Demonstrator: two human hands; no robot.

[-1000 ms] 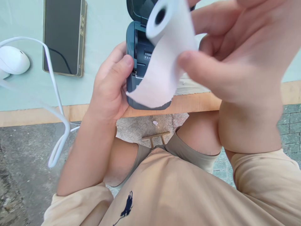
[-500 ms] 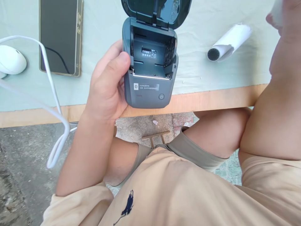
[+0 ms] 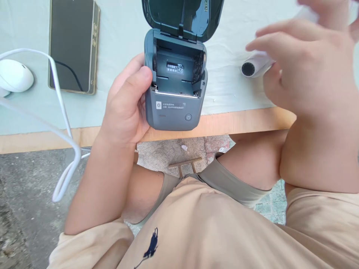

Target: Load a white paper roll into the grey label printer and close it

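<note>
My left hand [image 3: 129, 101] grips the left side of a dark grey label printer [image 3: 176, 112], thumb on its edge. The printer's glossy lid [image 3: 182, 18] is raised, and its inner compartment shows a printed label and no roll. On the right, my right hand [image 3: 305, 63] hovers over a white paper roll [image 3: 256, 64] with a black end. Its fingers are apart, slightly blurred, and hide the roll's far part. Nothing shows in its grasp.
A phone [image 3: 71, 45] lies on the pale cloth at the left. Beside it are a white rounded device [image 3: 17, 76] and a white cable [image 3: 60, 87] that hangs over the table's wooden front edge [image 3: 218, 121]. Below are my legs and a small wooden stool.
My right hand has come in from the upper right corner to the white roll. The printer in my left hand has shifted slightly left and down in view.
</note>
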